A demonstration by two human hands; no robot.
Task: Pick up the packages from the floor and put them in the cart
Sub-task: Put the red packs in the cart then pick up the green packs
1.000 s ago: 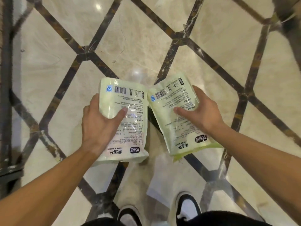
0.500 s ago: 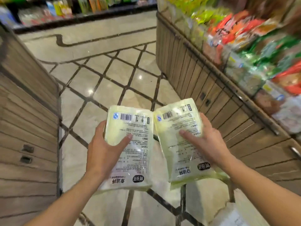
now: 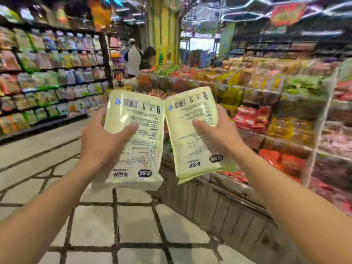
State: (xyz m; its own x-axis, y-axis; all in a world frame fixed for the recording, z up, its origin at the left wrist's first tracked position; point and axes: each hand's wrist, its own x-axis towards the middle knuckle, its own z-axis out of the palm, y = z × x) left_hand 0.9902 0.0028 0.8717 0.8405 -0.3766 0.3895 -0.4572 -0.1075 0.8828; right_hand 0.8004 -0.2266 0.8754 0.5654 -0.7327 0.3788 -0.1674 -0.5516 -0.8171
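We had raised both packages off the floor, left hand (image 3: 103,147) clamped on one package (image 3: 136,141), right hand (image 3: 219,138) on the other package (image 3: 192,134), with the cart seemingly out of view.

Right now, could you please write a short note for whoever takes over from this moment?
Left hand grips the left package, thumb on its printed face.
Right hand grips the right package the same way.
Both packages are off the floor, held side by side, their inner top corners close together or touching, beside the wooden snack display.
Done: pickup.
Left: put both in the cart, which is not in view.
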